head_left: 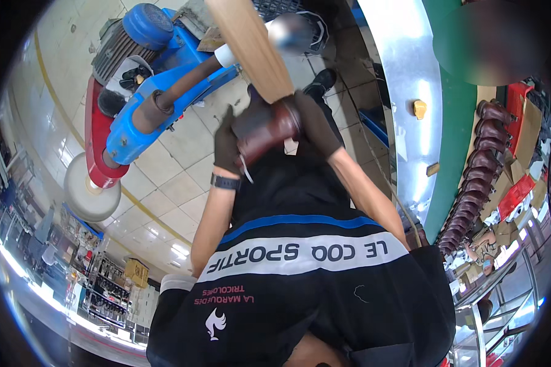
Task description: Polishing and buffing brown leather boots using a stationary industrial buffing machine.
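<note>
Between my two black-gloved hands is a glossy dark red leather shoe [266, 131], held low in front of my body. My left hand [226, 144] closes round its left end, where a thin white strip hangs down. At the other end my right hand [315, 125] grips it, fingers bent over the edge. The shoe's upper side meets, or comes very close to, the lower edge of a tan buffing wheel [254, 52], seen nearly edge-on. I cannot tell if they touch. The wheel joins a brown shaft [190, 79] on a blue machine [134, 137].
A pale round wheel [92, 189] sits at the machine's left end, below a blue motor [148, 25]. On the right, a green-topped bench [450, 116] with a shiny metal edge [410, 79] carries a long row of dark red shoes [477, 177]. A cable [379, 153] hangs beside me.
</note>
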{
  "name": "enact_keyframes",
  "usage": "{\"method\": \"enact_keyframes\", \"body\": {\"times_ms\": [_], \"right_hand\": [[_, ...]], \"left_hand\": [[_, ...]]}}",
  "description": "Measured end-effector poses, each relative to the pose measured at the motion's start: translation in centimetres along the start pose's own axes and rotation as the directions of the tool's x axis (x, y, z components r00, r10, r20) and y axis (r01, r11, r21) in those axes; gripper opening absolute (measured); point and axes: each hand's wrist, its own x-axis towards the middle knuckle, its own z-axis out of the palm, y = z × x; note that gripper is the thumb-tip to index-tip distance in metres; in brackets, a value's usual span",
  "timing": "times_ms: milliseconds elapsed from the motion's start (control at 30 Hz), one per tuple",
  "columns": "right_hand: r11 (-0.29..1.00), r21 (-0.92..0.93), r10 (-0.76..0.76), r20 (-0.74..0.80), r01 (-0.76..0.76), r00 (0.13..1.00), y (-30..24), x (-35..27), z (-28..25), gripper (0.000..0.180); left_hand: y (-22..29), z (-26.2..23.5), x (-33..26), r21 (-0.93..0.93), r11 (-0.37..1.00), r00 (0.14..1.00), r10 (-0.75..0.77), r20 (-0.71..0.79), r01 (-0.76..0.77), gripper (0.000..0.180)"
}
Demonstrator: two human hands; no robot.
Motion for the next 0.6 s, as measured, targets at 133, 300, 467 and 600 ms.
{"method": "enact_keyframes", "body": {"times_ms": [133, 300, 467, 600], "right_hand": [[0.975, 0.146, 0.185, -0.093, -0.17, 0.978, -1.7, 0.4, 2.1, 0.054], [0.962, -0.197, -0.214, -0.127, 0.187, 0.968, 1.0, 2.6, -0.2, 0.053], [0.982, -0.162, -0.109, -0.091, 0.094, 0.99, -0.9, 1.0, 0.3, 0.053], [0.895, -0.418, -0.176, -0.007, 0.157, 0.984, 0.3, 0.6, -0.5, 0.035]], "left_hand": [[0.7, -4.6, 3.6, 0.092, 0.994, 0.997, 0.063, -0.053, -0.058, 0.056], [0.8, 0.7, 2.7, -0.283, 0.947, 0.983, -0.113, 0.147, 0.152, 0.07], [2.2, 2.2, 1.8, -0.393, 0.811, 0.853, -0.23, 0.468, 0.434, 0.074], [2.0, 3.2, -0.5, -0.375, 0.859, 0.931, -0.271, 0.246, 0.349, 0.083]]}}
